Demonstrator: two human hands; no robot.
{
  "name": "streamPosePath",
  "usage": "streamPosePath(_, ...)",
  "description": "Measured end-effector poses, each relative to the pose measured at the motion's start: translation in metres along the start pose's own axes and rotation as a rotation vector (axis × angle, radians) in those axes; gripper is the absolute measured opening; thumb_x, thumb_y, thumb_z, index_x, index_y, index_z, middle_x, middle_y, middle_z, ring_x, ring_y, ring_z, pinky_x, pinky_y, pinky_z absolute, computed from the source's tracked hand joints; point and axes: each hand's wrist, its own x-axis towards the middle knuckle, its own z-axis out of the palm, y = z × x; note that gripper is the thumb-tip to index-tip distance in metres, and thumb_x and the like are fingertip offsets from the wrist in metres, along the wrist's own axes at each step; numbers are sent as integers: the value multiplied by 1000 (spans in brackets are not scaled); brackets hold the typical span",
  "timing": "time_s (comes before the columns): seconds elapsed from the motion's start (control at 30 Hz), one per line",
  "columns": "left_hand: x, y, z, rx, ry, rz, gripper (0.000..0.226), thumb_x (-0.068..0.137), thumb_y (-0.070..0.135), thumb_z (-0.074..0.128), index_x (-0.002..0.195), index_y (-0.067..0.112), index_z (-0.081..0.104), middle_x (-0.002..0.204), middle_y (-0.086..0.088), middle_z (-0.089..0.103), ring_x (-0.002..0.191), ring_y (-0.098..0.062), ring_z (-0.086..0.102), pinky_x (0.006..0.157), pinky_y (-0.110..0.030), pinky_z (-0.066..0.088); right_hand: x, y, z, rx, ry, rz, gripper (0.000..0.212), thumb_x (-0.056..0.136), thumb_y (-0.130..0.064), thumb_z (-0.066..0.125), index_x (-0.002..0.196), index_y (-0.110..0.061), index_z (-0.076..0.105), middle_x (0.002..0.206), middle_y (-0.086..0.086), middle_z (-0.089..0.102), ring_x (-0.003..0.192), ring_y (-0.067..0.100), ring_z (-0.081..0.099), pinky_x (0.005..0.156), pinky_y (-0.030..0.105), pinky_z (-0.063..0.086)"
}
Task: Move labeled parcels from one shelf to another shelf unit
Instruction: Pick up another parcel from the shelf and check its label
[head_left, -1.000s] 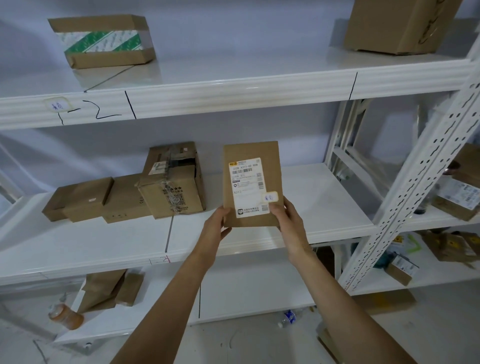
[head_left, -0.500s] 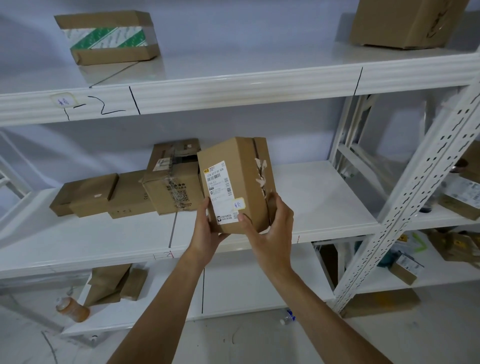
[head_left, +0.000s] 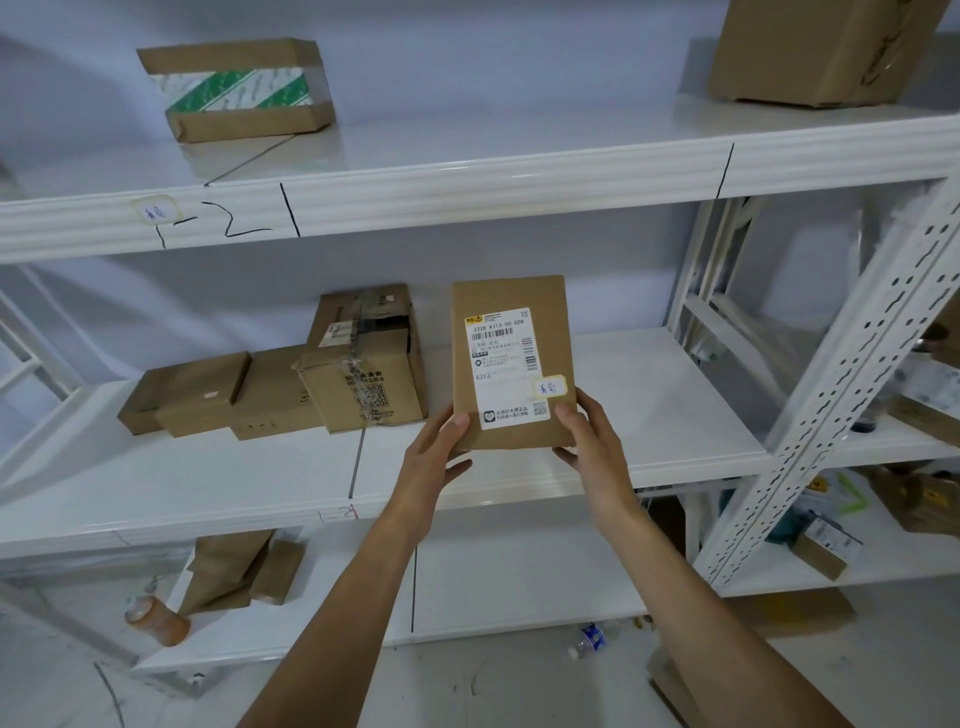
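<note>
A brown cardboard parcel (head_left: 511, 358) stands upright in midair before the middle shelf (head_left: 649, 395), white label facing out.

Parcel (head_left: 511, 364) is turned back from its angled pose half a second ago, label face-on again; right hand (head_left: 589, 436) shifts to the lower right corner.

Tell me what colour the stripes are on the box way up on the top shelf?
Green and white slanted stripes on the taped box, seen from the head view.
</note>
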Motion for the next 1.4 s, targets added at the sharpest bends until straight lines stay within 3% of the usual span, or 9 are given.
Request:
streamPosePath(0.13,-2,-1,0,16,-3,-1,54,95,48,65,146,30,56,137,-3,68,130,-25,62,113,-50,49,0,-1,-1,43,1,23,43,99,-35,63,141,-32,56,111,-15,74,109,1,66,112,45,49)
streamPosePath(0.27,-9,2,4,24,5,34,68,82,55,67,146,33,55,137,-4,67,129,-25,63,112,-51,50,-2,1,-6,70,-28,20,59,87,-45,65,143,-34,54,117,-15,75,114,3,67,111,44,49)
streamPosePath(0.4,-16,2,7,42,13,80,84,68,68,70,144,36,57,128,2,72,124,-20,66,106,-46,55,-8,5,-9,66,-58,-20,59,87,-47,59,144,-32,53,116,-16,77,109,-1,70,108,40,50)
streamPosePath(0.6,-25,5,7,39,4,111,67,66,67,69,130,47,61,119,9,75,114,-14,71,98,-38,59,-17,6,-11,101,-78,-87,62,85,-45,60,145,-28,53,119,-13,77,108,-1,70,93,28,50)
streamPosePath(0.67,-31,8,5,35,6,126,64,66,65,71,127,48,63,116,9,78,113,-15,73,93,-34,60,-23,3,-12,111,-80,-116,70,79,-50,65,145,-27,53,122,-10,76,114,3,69,97,29,50)
streamPosePath(0.77,-43,13,3,7,8,160,76,67,60,71,137,35,61,121,1,77,113,-16,73,93,-32,58,-35,-2,-14,100,-89,-175,76,78,-54,64,147,-25,51,129,-8,73,123,9,66,106,33,48)
streamPosePath(0.9,-61,12,2,-18,24,195,72,67,59,75,134,37,63,121,1,77,117,-20,71,102,-43,54,-53,-3,-13,85,-91,-255,73,85,-49,60,150,-19,47,137,-6,69,128,10,63,100,24,52)
streamPosePath(1.07,-74,12,0,9,31,213,99,61,77,78,146,30,56,132,-4,72,127,-28,66,112,-60,46,-63,-4,-11,77,-91,-297,72,86,-47,60,150,-17,47,137,-4,69,130,12,62,99,19,49)
streamPosePath(1.4,-81,11,4,41,43,209,97,61,81,74,144,34,57,130,2,74,127,-24,66,110,-58,49,-66,-4,-11,62,-89,-304,71,87,-46,58,149,-15,48,136,-3,69,129,13,62,99,18,48)
